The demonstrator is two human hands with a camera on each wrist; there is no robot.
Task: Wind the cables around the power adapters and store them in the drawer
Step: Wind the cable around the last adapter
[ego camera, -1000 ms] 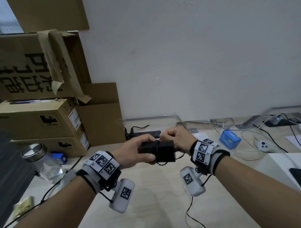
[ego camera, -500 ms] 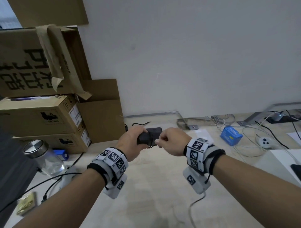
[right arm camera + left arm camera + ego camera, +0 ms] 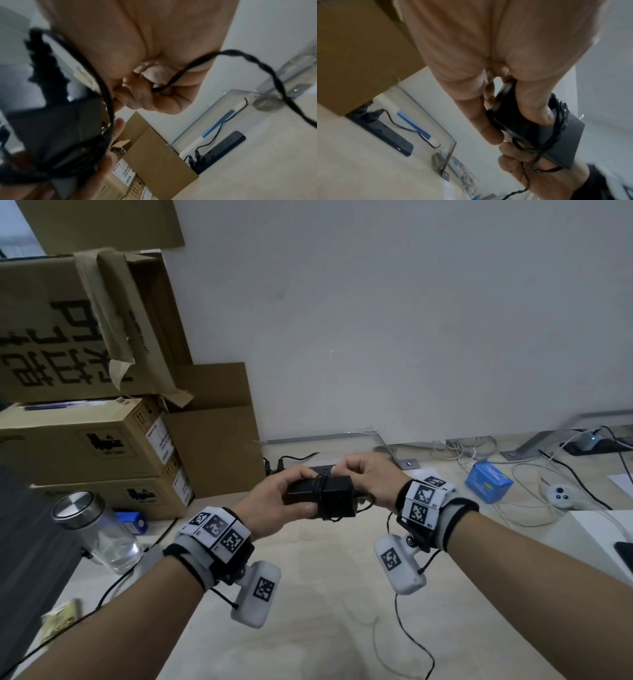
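A black power adapter (image 3: 334,496) is held in the air above the light wooden desk (image 3: 325,594), with several turns of thin black cable (image 3: 322,491) round its middle. My left hand (image 3: 287,501) grips the adapter's left end, thumb below and fingers on top; the left wrist view shows the adapter (image 3: 559,135) with the cable (image 3: 559,112) bunched round it. My right hand (image 3: 366,477) is curled just right of the adapter and pinches the loose cable (image 3: 173,79) between thumb and fingers. No drawer is in view.
Stacked cardboard boxes (image 3: 89,440) stand at the left, with a glass jar (image 3: 99,529) in front of them. A black power strip (image 3: 224,147) lies by the wall. At the right are a blue box (image 3: 488,481), a white controller (image 3: 560,494) and tangled white cables (image 3: 534,501).
Both hands rose and turned the adapter half a second ago, then came back down. The adapter lies level again with the cable wrapped round its middle.
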